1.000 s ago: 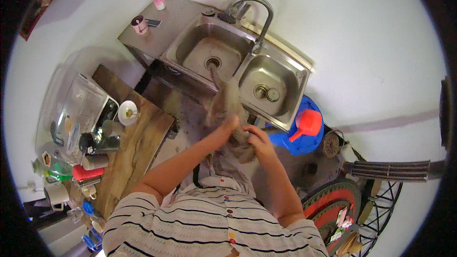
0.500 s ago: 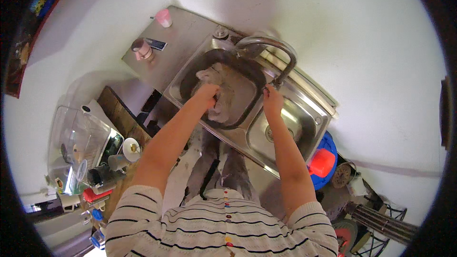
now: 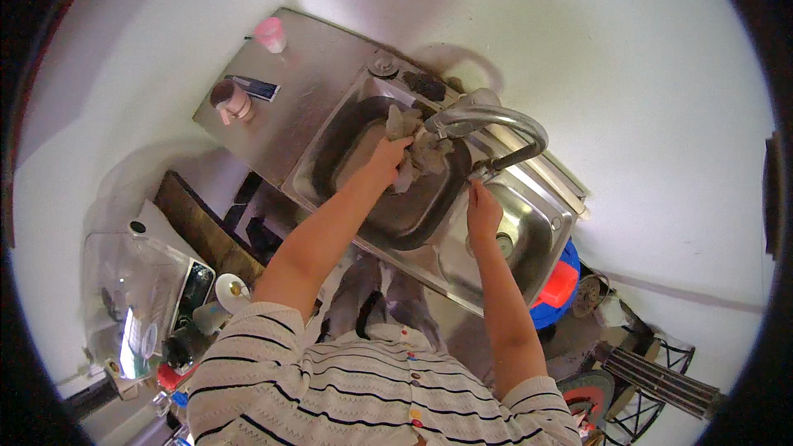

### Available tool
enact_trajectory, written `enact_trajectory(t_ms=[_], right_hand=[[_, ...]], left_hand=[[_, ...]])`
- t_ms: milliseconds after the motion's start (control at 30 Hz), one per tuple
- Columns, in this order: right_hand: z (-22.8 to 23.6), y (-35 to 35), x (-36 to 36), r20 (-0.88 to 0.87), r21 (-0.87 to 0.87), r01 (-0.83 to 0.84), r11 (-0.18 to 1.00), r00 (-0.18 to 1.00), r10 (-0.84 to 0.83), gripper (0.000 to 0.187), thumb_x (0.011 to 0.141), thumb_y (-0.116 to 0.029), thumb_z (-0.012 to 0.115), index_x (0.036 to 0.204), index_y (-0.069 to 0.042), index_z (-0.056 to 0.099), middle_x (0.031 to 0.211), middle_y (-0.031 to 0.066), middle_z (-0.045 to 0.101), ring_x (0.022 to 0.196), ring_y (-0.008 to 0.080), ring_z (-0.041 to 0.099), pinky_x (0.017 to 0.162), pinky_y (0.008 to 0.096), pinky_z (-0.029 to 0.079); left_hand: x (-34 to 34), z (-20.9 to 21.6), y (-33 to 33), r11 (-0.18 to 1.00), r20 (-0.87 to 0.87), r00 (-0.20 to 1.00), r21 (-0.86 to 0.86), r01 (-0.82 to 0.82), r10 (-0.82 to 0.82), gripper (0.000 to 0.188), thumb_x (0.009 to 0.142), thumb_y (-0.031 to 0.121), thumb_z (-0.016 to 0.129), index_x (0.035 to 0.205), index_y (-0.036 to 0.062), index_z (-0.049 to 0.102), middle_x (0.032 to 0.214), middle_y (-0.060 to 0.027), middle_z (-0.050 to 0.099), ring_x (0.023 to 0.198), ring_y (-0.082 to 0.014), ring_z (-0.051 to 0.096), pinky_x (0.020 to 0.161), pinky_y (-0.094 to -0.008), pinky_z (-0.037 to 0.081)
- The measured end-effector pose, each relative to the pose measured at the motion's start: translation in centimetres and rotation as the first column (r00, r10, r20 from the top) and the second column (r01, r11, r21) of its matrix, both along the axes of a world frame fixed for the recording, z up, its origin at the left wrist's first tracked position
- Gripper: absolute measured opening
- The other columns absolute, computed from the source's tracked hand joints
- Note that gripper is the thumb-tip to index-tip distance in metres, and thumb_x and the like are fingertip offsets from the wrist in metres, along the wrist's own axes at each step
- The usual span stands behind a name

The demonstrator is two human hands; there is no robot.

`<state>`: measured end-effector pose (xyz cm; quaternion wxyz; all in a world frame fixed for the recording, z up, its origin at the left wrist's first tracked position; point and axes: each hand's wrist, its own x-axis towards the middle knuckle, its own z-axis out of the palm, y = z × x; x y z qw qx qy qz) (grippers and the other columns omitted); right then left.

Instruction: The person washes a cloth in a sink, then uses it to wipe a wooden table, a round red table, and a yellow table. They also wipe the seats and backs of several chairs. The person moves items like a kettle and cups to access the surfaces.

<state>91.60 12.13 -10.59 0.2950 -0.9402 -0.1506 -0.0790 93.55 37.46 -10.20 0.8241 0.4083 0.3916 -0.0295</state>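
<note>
My left hand [image 3: 388, 158] is closed on a wet-looking greyish cloth [image 3: 424, 154], bunched and hanging beneath the spout end of the curved metal faucet [image 3: 516, 122]. Both are over the larger left basin [image 3: 376, 213] of a steel double sink. Whether water is running I cannot make out. At the faucet's base, between the two basins, my right hand [image 3: 484, 213] has its fingers pinched at the faucet handle [image 3: 477, 175]. The fingertips partly hide that handle. Below this hand lies the smaller right basin [image 3: 529, 241] with its drain.
On the steel counter [image 3: 310, 54] to the left stand a pink cup [image 3: 270, 35], a pinkish mug [image 3: 230, 102] and a dark flat tube or box [image 3: 258, 88]. A red scoop-like vessel [image 3: 558, 283] rests on a blue basin [image 3: 547, 314] at right. Walls rise behind the sink.
My left hand has lifted the cloth from the left basin and carried it right and away from me, under the spout. My right hand stays by the faucet handle; the view has shifted slightly.
</note>
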Motion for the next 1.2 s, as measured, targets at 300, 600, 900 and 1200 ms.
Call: enact_trajectory(t_ms=[300,600,900,1200], right_hand=[[1.2,0.5,-0.7,-0.056,0.018,0.051,0.999,0.997,-0.05,0.018,0.094,-0.017,0.063,0.11,-0.012,0.07,0.093,0.0172,0.07,0.079,0.036,0.068,0.066,0.0412,0.053],[2.0,-0.2,-0.4,-0.134,-0.049,0.075,0.996,0.988,-0.081,0.022,0.093,-0.016,0.065,0.114,-0.011,0.069,0.101,0.0156,0.071,0.087,0.0341,0.069,0.073,0.0389,0.054],[5.1,2.4,2.0,-0.104,0.229,-0.286,0.931,0.943,0.315,0.038,0.091,-0.025,0.067,0.122,-0.003,0.061,0.118,0.0188,0.064,0.105,0.0356,0.063,0.089,0.0417,0.05],[1.6,10.5,9.3,-0.764,0.581,0.466,0.667,0.033,0.644,0.056,0.098,-0.047,0.055,0.138,-0.008,0.049,0.13,0.0101,0.059,0.118,0.028,0.057,0.101,0.043,0.046]], left_hand=[[-0.1,-0.6,-0.1,0.996,0.041,0.998,-0.064,0.055,-0.052,0.033,0.091,0.019,0.069,0.119,0.0029,0.059,0.106,-0.0106,0.065,0.093,-0.0252,0.063,0.077,-0.0425,0.055],[0.2,1.8,-0.3,0.991,0.076,0.992,-0.08,0.111,-0.105,0.031,0.093,0.024,0.067,0.117,0.0052,0.06,0.098,-0.008,0.065,0.085,-0.0218,0.064,0.071,-0.0419,0.056],[-2.7,4.6,-1.2,0.973,0.171,0.973,0.197,0.121,-0.156,0.043,0.09,0.025,0.069,0.126,0.0047,0.058,0.103,-0.0055,0.066,0.096,-0.018,0.062,0.084,-0.0373,0.052],[-5.4,6.8,-3.0,0.951,0.029,1.0,0.309,-0.002,-0.008,0.041,0.088,0.027,0.061,0.121,0.0031,0.063,0.12,-0.0079,0.063,0.103,-0.0178,0.058,0.089,-0.0315,0.047]])
